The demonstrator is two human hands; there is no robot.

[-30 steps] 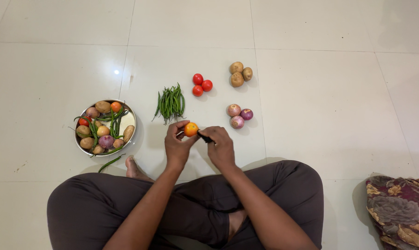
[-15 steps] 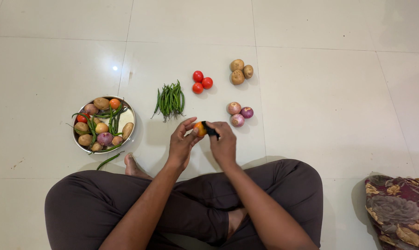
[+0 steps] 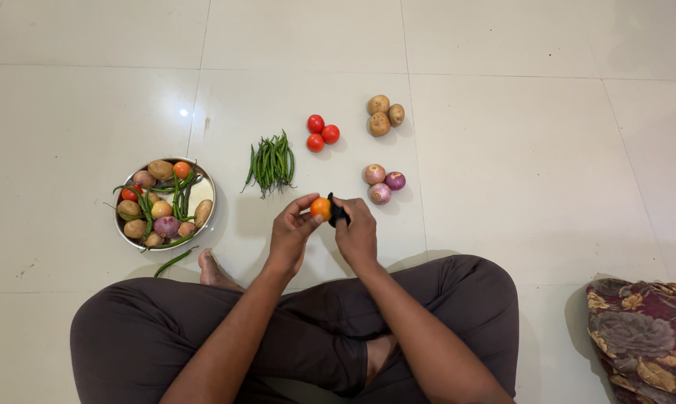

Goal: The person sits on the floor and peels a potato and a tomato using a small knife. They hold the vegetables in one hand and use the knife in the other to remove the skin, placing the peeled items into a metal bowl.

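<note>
One small orange tomato [image 3: 321,207] sits between the two hands, raised above the pale floor [image 3: 502,150] in front of the person's crossed legs. It is round, smooth and slightly glossy, more orange than red. The left hand [image 3: 289,232] pinches it from the left with thumb and fingertips curled around it. The right hand [image 3: 357,232] is closed around a short black tool [image 3: 336,213], whose dark tip touches the tomato's right side; what kind of tool it is cannot be told.

Just beyond the hands lie three reddish-purple onions [image 3: 380,183] with papery skins, clustered and touching. Farther out, three shiny red tomatoes [image 3: 320,134] form a tight group, and beside them to the right three dull brown potatoes [image 3: 382,119] lie together. A bundle of slim green beans [image 3: 271,162] lies left of the red tomatoes, the pods roughly side by side.

Well to the left, a round metal bowl [image 3: 206,191] holds mixed potatoes, onions, tomatoes and beans. One bean pod [image 3: 175,261] lies on the floor just below it, near a bare foot [image 3: 212,271]. The floor is large glossy tiles with thin joints. A floral cushion [image 3: 644,329] shows at the lower right.
</note>
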